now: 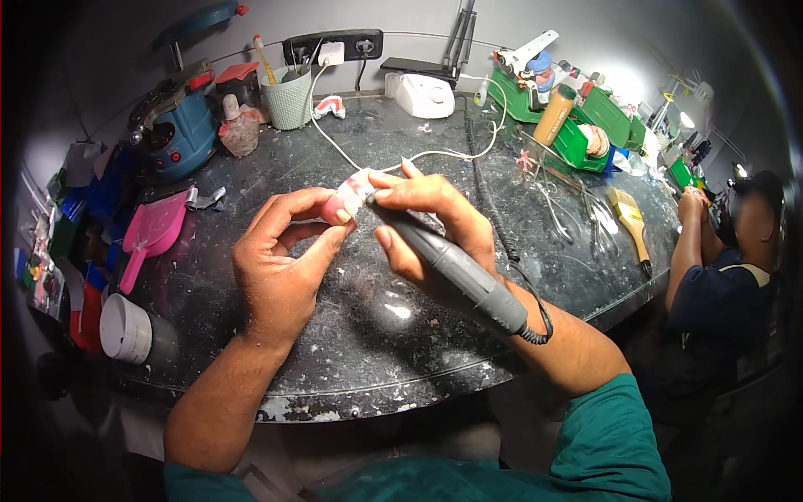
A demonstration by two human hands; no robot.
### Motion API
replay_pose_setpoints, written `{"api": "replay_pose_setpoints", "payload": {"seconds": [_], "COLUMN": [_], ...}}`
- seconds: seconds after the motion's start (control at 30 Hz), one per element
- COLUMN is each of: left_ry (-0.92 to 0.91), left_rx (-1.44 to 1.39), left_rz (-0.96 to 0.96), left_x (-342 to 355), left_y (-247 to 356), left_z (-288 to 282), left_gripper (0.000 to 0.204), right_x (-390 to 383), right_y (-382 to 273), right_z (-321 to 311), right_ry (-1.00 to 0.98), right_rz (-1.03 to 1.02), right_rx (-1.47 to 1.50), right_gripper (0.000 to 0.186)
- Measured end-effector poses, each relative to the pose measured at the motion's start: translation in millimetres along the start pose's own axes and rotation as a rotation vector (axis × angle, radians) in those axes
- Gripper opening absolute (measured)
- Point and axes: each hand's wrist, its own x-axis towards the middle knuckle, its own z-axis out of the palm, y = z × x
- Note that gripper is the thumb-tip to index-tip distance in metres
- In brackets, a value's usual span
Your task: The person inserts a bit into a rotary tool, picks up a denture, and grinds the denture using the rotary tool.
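Note:
Above the middle of the bench, my left hand (280, 263) pinches a pink and white denture (351, 194) between thumb and fingers. My right hand (456, 213) grips a black rotary handpiece (452, 269) like a pen, its coiled cord (535, 335) hanging at the rear end. The handpiece's front end is right beside the denture, and the right fingertips are close to it as well. Its bur is hidden by the fingers, so I cannot tell whether it touches the denture.
Beneath my hands lies a dark, dusty bench (376, 351). Left are a pink dustpan (156, 226), white tub (125, 328) and blue machine (180, 130). Behind stand a brush cup (288, 99) and white control box (424, 96). Right are a paintbrush (629, 216), green toolbox (573, 142) and co-worker (719, 268).

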Motion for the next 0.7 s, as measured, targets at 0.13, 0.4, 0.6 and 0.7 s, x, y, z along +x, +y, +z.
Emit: {"api": "replay_pose_setpoints", "payload": {"seconds": [0.13, 0.4, 0.6, 0.7], "left_ry": [-0.026, 0.004, -0.007, -0.005], "left_rx": [0.083, 0.072, 0.072, 0.085], "left_rz": [0.052, 0.058, 0.047, 0.052], "left_x": [0.4, 0.7, 0.7, 0.2], "left_y": [0.9, 1.6, 0.5, 1.0], "left_z": [0.7, 1.3, 0.8, -0.9], "left_gripper": [0.029, 0.029, 0.029, 0.029], "right_x": [-0.8, 0.2, 2.8, 2.6], "right_y": [0.3, 1.3, -5.2, -5.6], "right_z": [-0.4, -1.1, -1.1, 0.6], "right_ry": [0.051, 0.052, -0.014, -0.017], "right_rz": [0.087, 0.042, 0.014, 0.007], "right_rx": [0.058, 0.047, -0.016, 0.023], "right_gripper": [0.038, 0.035, 0.036, 0.037]}}
